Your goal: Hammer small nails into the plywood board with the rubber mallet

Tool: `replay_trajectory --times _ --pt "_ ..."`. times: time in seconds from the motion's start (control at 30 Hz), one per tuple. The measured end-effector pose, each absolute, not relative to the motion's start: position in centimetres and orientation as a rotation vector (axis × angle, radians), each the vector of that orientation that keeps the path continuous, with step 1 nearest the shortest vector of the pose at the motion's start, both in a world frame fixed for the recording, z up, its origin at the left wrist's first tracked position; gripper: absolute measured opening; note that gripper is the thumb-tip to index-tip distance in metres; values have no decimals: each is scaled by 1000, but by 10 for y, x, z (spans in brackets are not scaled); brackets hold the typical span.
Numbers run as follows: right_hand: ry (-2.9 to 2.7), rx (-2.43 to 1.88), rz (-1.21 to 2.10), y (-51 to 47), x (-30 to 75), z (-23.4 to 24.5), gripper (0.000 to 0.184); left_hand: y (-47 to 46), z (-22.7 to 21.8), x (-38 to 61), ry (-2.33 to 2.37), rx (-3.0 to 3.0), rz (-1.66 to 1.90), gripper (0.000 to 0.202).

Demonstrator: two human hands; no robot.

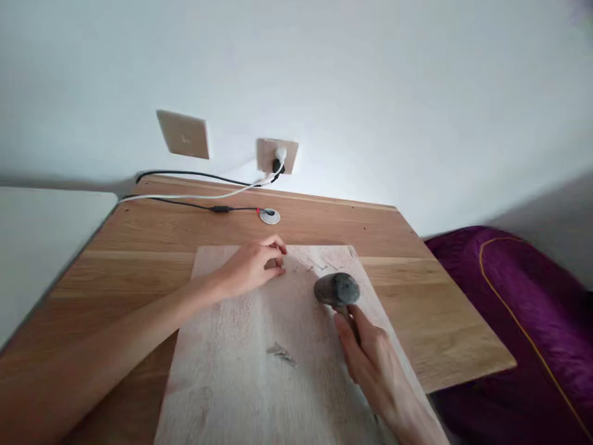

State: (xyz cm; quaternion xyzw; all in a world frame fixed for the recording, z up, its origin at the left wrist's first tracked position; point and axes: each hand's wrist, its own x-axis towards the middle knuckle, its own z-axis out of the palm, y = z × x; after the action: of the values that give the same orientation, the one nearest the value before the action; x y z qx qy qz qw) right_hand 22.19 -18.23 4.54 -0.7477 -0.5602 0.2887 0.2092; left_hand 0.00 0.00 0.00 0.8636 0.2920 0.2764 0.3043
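Here, one hammer (pixel 337 289), one board (pixel 231 377).

Loose nails (pixel 281 353) amid open board (pixel 231 383)

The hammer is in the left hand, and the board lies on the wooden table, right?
Not quite: the hammer is in the right hand, as the head view shows. The left hand rests, fingers pinched, on the board, which does lie on the wooden table.

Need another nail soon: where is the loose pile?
In the head view the loose nails lie on the pale board, near its middle, just left of the right hand gripping the hammer.
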Motion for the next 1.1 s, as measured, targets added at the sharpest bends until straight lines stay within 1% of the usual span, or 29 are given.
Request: replay_trajectory --times 0.13,0.33,0.53,0.67,0.77,0.9,1.1 --pt "-1622 -2012 820 -176 222 53 40 -3 -2 2 771 2268 760 13" --pt "-1727 -1858 866 -153 204 78 33 -3 -2 1 692 2275 769 14" --pt "-1782 -1816 899 -134 193 71 27 -1 -3 0 669 2236 775 10" --pt "-1762 -1806 851 -133 192 69 27 -1 -3 -1 695 2193 786 7" --pt "-1763 -1782 798 -132 192 70 28 -1 -4 -1 709 2183 787 9" --pt "-1811 -1838 835 -130 195 64 25 1 -6 0 728 2197 785 10" --pt "-1778 -1829 804 -135 197 70 27 2 -5 0 697 2207 767 16"
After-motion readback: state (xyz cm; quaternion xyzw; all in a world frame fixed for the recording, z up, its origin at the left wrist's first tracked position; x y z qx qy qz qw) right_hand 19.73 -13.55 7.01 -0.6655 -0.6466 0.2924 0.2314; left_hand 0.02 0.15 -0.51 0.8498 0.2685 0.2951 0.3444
